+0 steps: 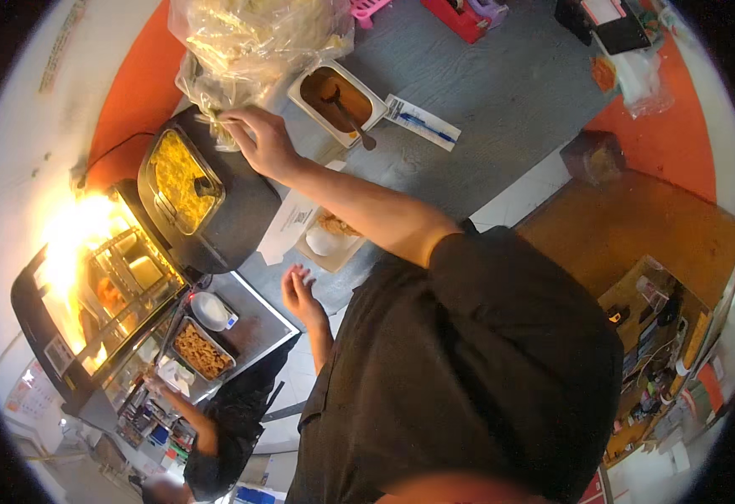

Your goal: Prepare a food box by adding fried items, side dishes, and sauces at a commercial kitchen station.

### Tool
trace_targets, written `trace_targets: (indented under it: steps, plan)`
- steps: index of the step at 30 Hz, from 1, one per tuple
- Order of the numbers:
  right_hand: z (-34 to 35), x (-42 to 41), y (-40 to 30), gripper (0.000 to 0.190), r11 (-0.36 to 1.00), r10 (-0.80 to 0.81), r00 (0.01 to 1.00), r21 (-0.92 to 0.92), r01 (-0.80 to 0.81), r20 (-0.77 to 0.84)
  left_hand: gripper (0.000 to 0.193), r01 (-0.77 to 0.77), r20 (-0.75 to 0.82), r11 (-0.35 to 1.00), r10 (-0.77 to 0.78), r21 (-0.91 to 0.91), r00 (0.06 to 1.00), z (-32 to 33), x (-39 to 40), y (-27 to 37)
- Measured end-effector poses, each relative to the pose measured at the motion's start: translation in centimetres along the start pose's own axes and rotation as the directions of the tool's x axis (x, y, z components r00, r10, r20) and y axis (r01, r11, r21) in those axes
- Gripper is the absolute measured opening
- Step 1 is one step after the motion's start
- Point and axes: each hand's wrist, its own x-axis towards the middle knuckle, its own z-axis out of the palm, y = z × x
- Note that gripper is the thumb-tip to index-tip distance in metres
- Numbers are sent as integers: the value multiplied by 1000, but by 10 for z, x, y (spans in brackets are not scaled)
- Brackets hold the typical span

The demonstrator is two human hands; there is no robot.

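Note:
My right hand (266, 143) pinches the gathered end of a clear plastic bag (266, 38), which bulges with pale contents. My left hand (303, 296) hovers by the counter edge, fingers loosely curled and apart, with nothing visible in it. Between my hands lies an opened paper takeaway box (336, 257), its printed lid folded out to the left. Inside it are a mound of white rice (323, 241) and a piece of fried food (336, 224), partly hidden by my right forearm. A pan of shredded yellow food (178, 179) sits left of my right hand, with a dark-handled utensil in it.
Right of the bag, a container of brown sauce (329, 94) holds a ladle (348, 120). A blue pen (427, 126) rests on a printed card. A lit food warmer (109, 277) stands left, near a tray of brown fried pieces (202, 349). A co-worker (216, 428) is at lower left.

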Motion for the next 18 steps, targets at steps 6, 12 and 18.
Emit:
trace_targets:
  steps: [6, 12, 18]
  plan:
    - [-103, -71, -76, 23, 749, 337, 545, 132, -649, 768, 33, 105, 242, 840, 32, -532, 970, 43, -14, 71]
    - [-151, -119, -70, 31, 751, 512, 207, -317, -579, 834, 22, 152, 228, 965, -101, -215, 968, 39, -8, 31]
    - [-182, -105, -51, 29, 802, 556, 245, -435, -409, 794, 43, 59, 46, 998, -58, -18, 997, 3, 33, -50]
